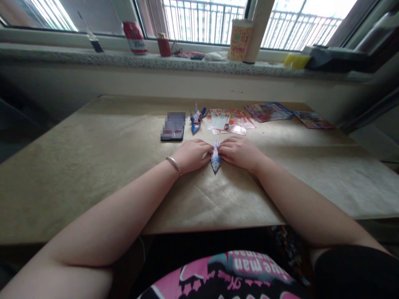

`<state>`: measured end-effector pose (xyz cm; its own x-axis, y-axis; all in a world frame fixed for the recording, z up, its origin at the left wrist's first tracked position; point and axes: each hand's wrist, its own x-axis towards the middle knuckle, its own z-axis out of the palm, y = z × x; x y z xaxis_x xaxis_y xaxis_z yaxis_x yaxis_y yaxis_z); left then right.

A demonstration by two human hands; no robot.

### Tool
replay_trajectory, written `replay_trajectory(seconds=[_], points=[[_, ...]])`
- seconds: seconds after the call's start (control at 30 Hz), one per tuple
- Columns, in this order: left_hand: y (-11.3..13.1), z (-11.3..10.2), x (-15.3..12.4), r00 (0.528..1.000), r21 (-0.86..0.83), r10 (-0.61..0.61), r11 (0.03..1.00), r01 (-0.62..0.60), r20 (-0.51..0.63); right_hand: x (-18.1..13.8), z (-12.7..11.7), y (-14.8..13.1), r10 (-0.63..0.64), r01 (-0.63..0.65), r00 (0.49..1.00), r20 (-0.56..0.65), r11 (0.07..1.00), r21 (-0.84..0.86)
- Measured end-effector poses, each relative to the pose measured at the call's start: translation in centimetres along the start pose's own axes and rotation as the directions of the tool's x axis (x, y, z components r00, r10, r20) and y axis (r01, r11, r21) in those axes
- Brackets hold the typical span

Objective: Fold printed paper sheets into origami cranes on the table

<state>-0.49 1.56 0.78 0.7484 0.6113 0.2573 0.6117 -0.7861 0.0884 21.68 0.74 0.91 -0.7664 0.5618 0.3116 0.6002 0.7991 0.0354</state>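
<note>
A small folded piece of blue printed paper (215, 159), narrow and pointed at both ends, lies on the brown paper-covered table (93, 166). My left hand (192, 154) presses its left side with curled fingers; a silver bracelet circles that wrist. My right hand (240, 152) pinches its right side, fingers closed together. A finished blue paper crane (196, 118) stands farther back, beside a dark phone (172, 126).
Printed leaflets (230, 121) and more flyers (268, 111) lie at the back right of the table. On the windowsill stand a red can (134, 37), a small red container (163, 44), a paper cup (240, 40) and a yellow sponge (296, 60).
</note>
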Motion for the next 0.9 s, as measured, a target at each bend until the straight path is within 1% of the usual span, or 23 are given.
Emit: replay_trajectory(seconds=[0.17, 0.23, 0.3, 0.43, 0.53, 0.7, 0.8, 0.9], points=[[0.0, 0.2, -0.1, 0.999, 0.037, 0.028, 0.999, -0.027, -0.023, 0.0, -0.1, -0.2, -0.035, 0.038, 0.998, 0.049, 0.997, -0.061], [0.0, 0.2, -0.2, 0.999, 0.055, 0.034, 0.998, -0.033, -0.024, 0.0, -0.1, -0.2, -0.033, 0.038, 0.998, 0.056, 0.995, -0.094], [0.0, 0.3, -0.2, 0.999, 0.061, 0.043, 0.997, -0.042, -0.024, -0.1, 0.0, -0.1, -0.022, 0.026, 0.998, 0.052, 0.996, -0.087], [0.0, 0.3, -0.3, 0.999, 0.058, 0.04, 0.998, -0.039, -0.023, -0.2, 0.7, 0.4, 0.047, -0.048, 0.999, 0.004, 0.998, 0.048], [0.1, 0.2, -0.3, 0.999, 0.074, 0.027, 0.997, -0.025, -0.027, -0.3, 1.5, 0.8, 0.118, -0.108, 0.992, -0.046, 0.978, 0.181], [0.3, 0.1, -0.2, 0.999, 0.094, 0.03, 0.995, -0.028, -0.023, -0.2, 2.4, 1.3, 0.184, -0.131, 0.977, -0.11, 0.918, 0.375], [0.3, 0.2, -0.1, 0.999, 0.116, 0.04, 0.993, -0.036, -0.028, -0.2, 2.6, 1.2, 0.203, -0.125, 0.968, -0.15, 0.901, 0.414], [0.2, 0.4, 0.2, 0.996, 0.175, 0.084, 0.981, -0.077, -0.032, -0.2, 2.5, 1.1, 0.211, -0.14, 0.967, -0.143, 0.909, 0.394]])
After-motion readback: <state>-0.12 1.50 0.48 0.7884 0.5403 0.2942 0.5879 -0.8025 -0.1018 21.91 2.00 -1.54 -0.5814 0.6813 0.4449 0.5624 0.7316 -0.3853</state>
